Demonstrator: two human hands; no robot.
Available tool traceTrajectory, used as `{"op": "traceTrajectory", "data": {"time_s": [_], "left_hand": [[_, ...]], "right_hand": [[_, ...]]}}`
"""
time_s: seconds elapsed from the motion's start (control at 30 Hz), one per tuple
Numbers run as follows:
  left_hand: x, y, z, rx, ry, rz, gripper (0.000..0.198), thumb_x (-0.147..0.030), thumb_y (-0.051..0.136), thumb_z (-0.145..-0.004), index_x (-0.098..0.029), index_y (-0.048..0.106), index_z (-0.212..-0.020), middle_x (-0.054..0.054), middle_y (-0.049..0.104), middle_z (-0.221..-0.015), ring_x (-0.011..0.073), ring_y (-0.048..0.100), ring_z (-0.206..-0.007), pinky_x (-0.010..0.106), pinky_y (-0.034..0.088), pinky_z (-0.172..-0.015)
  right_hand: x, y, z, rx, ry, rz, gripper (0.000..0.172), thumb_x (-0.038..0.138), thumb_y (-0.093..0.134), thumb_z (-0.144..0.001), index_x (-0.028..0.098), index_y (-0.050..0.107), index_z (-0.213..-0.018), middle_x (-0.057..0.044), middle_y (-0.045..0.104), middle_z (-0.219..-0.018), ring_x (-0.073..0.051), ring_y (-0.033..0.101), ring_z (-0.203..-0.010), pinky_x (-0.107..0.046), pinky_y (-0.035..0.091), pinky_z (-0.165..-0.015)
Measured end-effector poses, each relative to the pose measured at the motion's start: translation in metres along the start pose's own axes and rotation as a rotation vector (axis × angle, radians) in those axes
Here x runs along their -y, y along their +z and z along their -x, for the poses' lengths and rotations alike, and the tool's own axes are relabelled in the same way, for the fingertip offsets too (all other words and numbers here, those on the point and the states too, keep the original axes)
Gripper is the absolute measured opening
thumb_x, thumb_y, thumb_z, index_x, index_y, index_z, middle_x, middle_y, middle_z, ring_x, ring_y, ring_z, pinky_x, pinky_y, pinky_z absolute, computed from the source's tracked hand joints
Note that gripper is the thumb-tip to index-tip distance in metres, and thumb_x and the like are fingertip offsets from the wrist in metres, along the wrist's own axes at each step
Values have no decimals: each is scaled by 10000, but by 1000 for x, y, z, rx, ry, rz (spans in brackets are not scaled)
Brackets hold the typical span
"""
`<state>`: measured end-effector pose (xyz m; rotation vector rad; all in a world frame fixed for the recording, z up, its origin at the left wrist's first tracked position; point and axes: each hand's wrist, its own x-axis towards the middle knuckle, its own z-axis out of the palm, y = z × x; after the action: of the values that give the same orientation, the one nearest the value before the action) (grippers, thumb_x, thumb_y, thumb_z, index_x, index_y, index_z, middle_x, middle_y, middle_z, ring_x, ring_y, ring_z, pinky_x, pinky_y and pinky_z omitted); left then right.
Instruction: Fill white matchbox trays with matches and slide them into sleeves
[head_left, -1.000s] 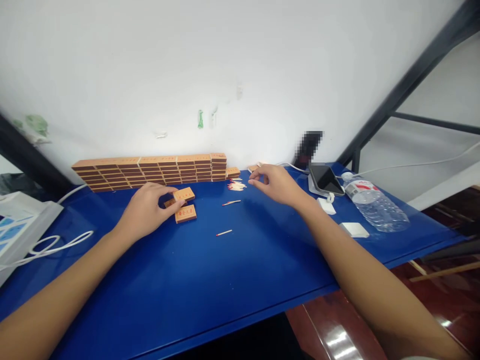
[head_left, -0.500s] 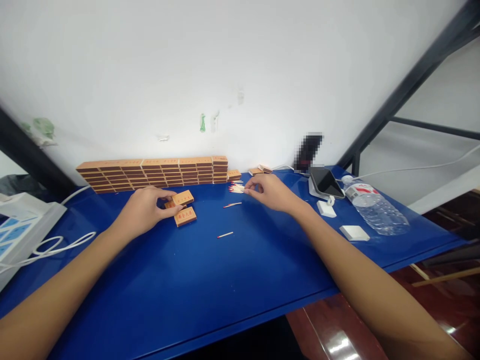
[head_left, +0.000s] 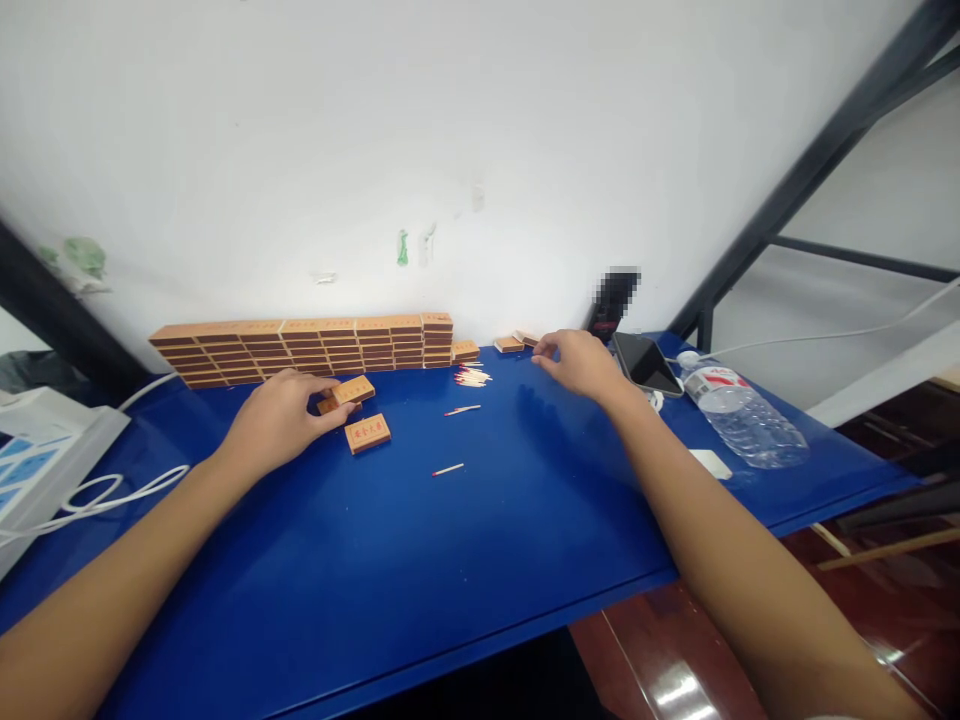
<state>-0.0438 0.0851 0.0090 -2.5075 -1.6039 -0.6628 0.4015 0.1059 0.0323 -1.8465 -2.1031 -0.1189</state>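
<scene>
My left hand [head_left: 289, 415] grips a small orange matchbox [head_left: 354, 390] between thumb and fingers, over another box partly hidden by the hand. In front of it a matchbox with red print [head_left: 367, 433] lies flat. My right hand [head_left: 574, 362] hovers at the back right with its fingers curled together; whether anything is between the fingertips is too small to make out. Left of it lies a pile of red-tipped matches [head_left: 472, 376]. Two matches [head_left: 462, 410] lie together in front of the pile, and a single match [head_left: 448, 469] lies nearer.
A long stack of matchboxes [head_left: 300, 345] lines the wall, with a lone box [head_left: 466, 350] at its end. Two boxes [head_left: 509, 344] lie farther right. Phone [head_left: 646, 364], plastic bottle [head_left: 746, 415] and white block [head_left: 709, 463] are at right, power strip [head_left: 52, 460] at left.
My right hand has moved right, away from the match pile. My left hand has shifted slightly left with the matchbox, away from the printed box in front.
</scene>
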Motion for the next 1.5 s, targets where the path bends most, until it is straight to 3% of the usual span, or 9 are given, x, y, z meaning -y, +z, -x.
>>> {"op": "traceTrajectory", "data": {"time_s": [0.17,0.27,0.4,0.57,0.7,0.87,1.07,1.23,1.5], "left_hand": [[-10,-2,1,-130,98,-49,541,-607,607,-959,-159,755,-1222,176,782,-1168,398,687,-1087,525,533,-938],[-30,-4,4,-240,209,-4,438,-506,596,-1007,-156,740,-1228,154,778,-1103,353,683,-1071,509,530,-985],[-61,-3,14,-223,389,129,247,-385,638,-1018,-208,755,-1143,98,786,-1114,298,689,-1102,472,537,-1011],[-84,5,26,-124,527,189,230,-345,638,-1031,-185,760,-1143,99,778,-1074,280,697,-1083,452,577,-960],[-84,7,27,-95,538,194,211,-310,621,-1035,-198,778,-1120,91,780,-1059,275,706,-1071,461,585,-952],[-81,6,26,-84,532,210,205,-302,630,-1021,-220,792,-1113,83,786,-1056,280,713,-1069,466,591,-952],[-81,6,27,-76,549,181,217,-311,606,-1038,-216,783,-1118,88,783,-1055,281,705,-1080,464,585,-952],[-82,6,27,-88,563,175,212,-300,597,-1045,-195,771,-1106,92,779,-1030,277,706,-1052,448,586,-914],[-89,7,32,-63,463,229,500,-489,664,-1007,-182,630,-1400,129,735,-1176,310,663,-1157,477,575,-965]], "right_hand": [[-18,14,-19,-33,-87,5,286,204,664,-943,137,758,-1205,-155,738,-1137,-293,643,-1058,-405,483,-972],[-14,17,-30,-83,-66,15,295,228,685,-929,131,753,-1198,-173,713,-1135,-316,613,-1102,-433,475,-1004],[-19,-10,-24,-65,-2,-66,240,273,688,-939,143,764,-1126,-146,746,-1073,-267,661,-959,-382,501,-888],[-42,-74,30,128,145,-109,193,378,700,-938,225,782,-1023,-55,773,-905,-214,671,-782,-332,484,-719],[-63,-101,81,206,272,8,208,375,642,-962,221,781,-946,-107,773,-909,-233,664,-775,-376,468,-697],[-95,-98,136,144,401,23,203,426,663,-909,257,773,-883,-155,778,-913,-298,696,-785,-454,506,-738],[-108,-73,188,196,359,-245,482,518,815,-757,394,758,-1219,-164,704,-1373,-392,679,-1196,-507,571,-899],[-67,-67,181,168,321,-252,272,473,749,-818,355,788,-1061,-142,776,-1181,-389,705,-1052,-525,554,-904],[84,-27,102,219,-279,-443,299,319,751,-930,244,727,-1219,-67,745,-1079,-243,682,-957,-399,541,-871]]}}
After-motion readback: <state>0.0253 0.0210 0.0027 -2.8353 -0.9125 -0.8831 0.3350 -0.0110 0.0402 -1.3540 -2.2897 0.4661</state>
